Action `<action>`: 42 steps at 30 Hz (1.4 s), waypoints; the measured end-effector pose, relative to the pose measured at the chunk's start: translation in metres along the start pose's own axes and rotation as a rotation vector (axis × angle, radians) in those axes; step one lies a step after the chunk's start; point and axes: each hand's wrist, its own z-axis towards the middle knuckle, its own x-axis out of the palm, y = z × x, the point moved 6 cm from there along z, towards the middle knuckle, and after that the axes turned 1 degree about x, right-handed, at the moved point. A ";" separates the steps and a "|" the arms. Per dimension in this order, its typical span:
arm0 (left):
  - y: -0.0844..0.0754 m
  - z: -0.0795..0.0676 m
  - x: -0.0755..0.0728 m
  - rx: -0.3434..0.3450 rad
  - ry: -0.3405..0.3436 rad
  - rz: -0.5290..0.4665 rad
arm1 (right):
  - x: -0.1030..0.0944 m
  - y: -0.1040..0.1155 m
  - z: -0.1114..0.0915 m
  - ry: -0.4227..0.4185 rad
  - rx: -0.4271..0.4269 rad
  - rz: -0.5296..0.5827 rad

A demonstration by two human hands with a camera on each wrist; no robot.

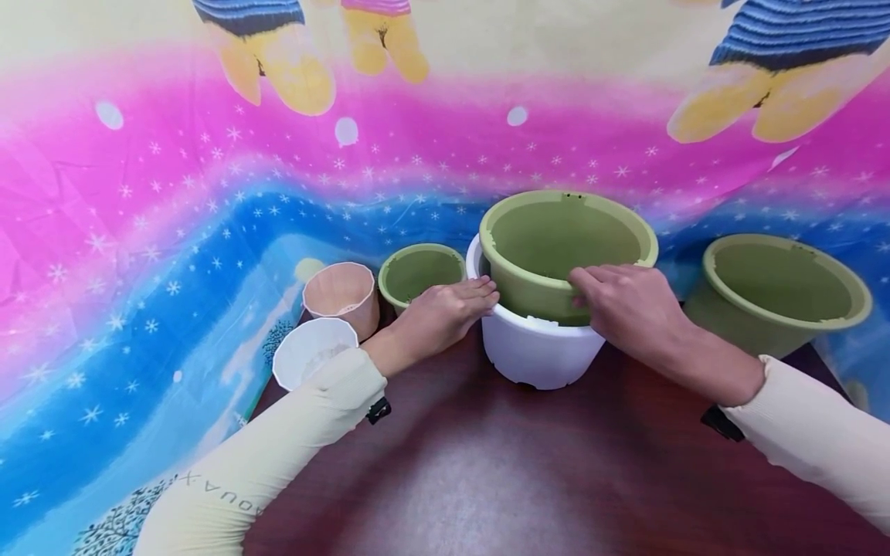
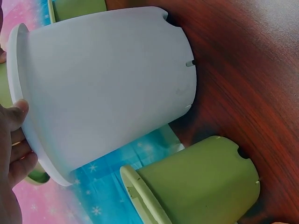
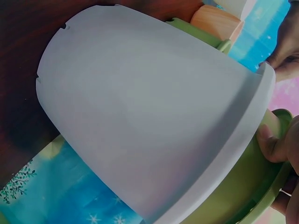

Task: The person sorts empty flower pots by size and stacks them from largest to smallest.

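A: Grip state?
B: Left hand (image 1: 445,316) pinched the left rim of the white pot (image 1: 542,351), thumb on the outside. Right hand (image 1: 629,309) was curled over the near rim of the large green pot (image 1: 556,247). Neither had slack.
A: Where was the large green one?
B: Right of centre in the frame, partway down in the white pot, rim above the white rim. Couldn't tell how deep its base sat.
A: Failure modes?
B: My read: binding. One-sided hold, so uneven force could cock it and wedge it. If the left hold slipped, white could tip or ride along. Fingers by the gap could get nipped too.
A: Clearance?
B: Tight left: small green pot (image 1: 420,274) near, then peach pot (image 1: 341,289) and small white pot (image 1: 306,347) by the left edge. Other green pot (image 1: 779,286) sat at frame right, near the table edge; a wide elbow could knock it. Cloth (image 1: 445,147) behind. Open room: bare table (image 1: 487,463), lower centre.
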 end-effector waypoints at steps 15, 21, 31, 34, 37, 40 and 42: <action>0.002 0.001 0.001 0.000 -0.026 -0.010 | 0.007 -0.001 -0.004 0.014 0.003 0.000; 0.001 0.001 0.000 0.001 -0.029 -0.011 | 0.010 0.000 -0.005 0.019 0.006 -0.006; 0.001 0.000 0.001 -0.002 -0.037 -0.016 | 0.013 0.001 -0.007 0.033 0.004 -0.001; 0.001 0.000 0.001 -0.005 -0.034 -0.017 | 0.013 0.001 -0.007 0.040 0.003 -0.001; 0.001 0.000 0.000 -0.007 -0.033 -0.020 | 0.014 0.001 -0.007 0.073 0.016 0.006; 0.002 -0.001 0.001 -0.009 -0.034 -0.023 | 0.015 0.001 -0.006 0.122 0.039 0.015; 0.002 -0.001 0.001 -0.009 -0.033 -0.023 | 0.016 0.001 -0.006 0.159 0.058 0.024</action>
